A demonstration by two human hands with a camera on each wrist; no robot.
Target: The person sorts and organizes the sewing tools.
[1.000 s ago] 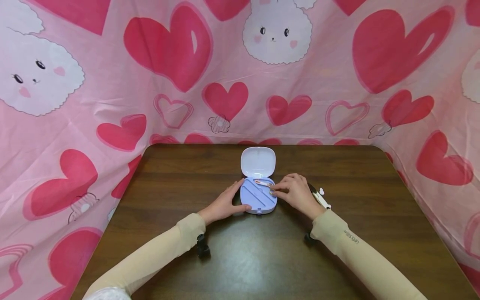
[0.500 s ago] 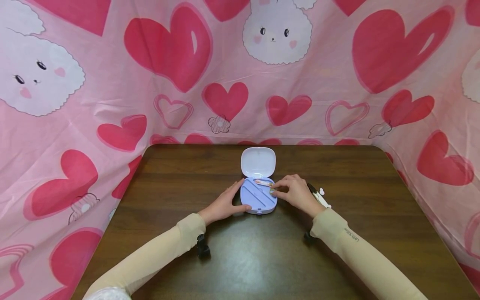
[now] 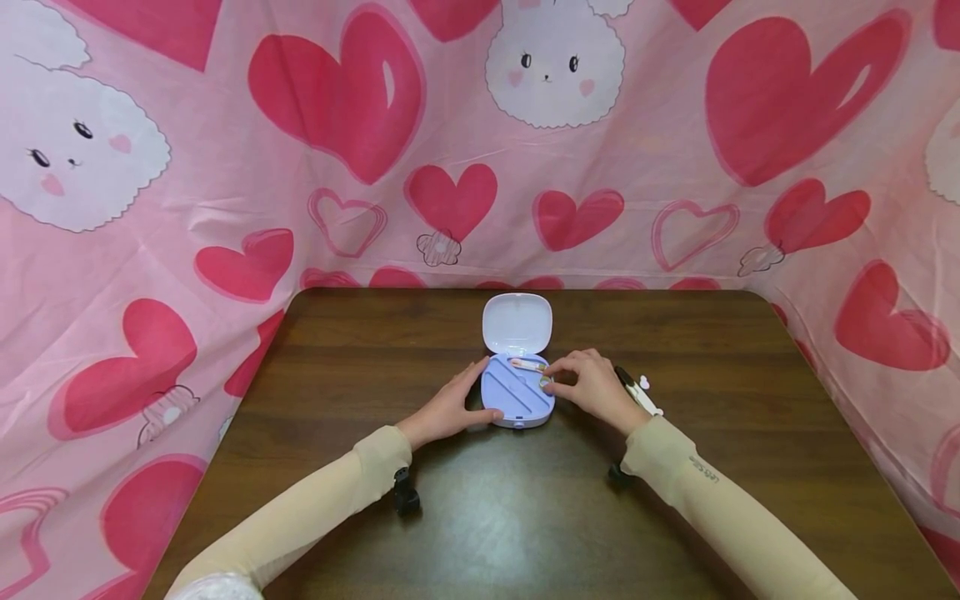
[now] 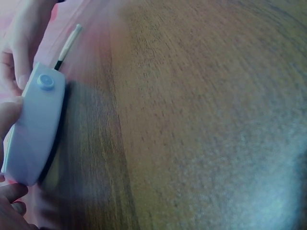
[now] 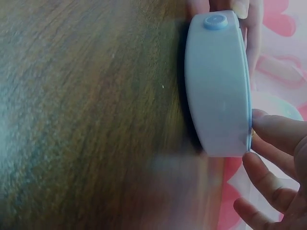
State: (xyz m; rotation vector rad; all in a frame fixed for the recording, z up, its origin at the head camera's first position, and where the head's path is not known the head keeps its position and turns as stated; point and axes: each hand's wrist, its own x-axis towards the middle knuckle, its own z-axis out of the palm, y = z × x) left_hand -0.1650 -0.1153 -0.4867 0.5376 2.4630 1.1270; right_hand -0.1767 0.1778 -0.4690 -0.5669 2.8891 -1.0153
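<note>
A lilac compartment case (image 3: 517, 387) stands on the wooden table, its white lid (image 3: 517, 324) raised at the back. My left hand (image 3: 447, 404) holds the case's left side, thumb at the front rim and fingers behind. In the left wrist view, the case's front wall (image 4: 41, 124) bears a round button. My right hand (image 3: 592, 385) reaches over the right rim, thumb and finger pinching a small yellowish thing (image 3: 545, 382) whose kind I cannot tell. Near these fingertips, a slim pinkish-white strip (image 3: 527, 365) with orange marks lies in the back compartment.
Right of my right hand lies a slim black-and-white tool (image 3: 637, 392), partly hidden, with a small white cloud-shaped piece (image 3: 643, 382) beside it. A pink cloth (image 3: 465, 125) with hearts hangs behind the brown table (image 3: 480, 508).
The strip's right end has settled lower, so that it lies flatter in the back compartment. My right fingers have shifted slightly; my left hand and the case stay put.
</note>
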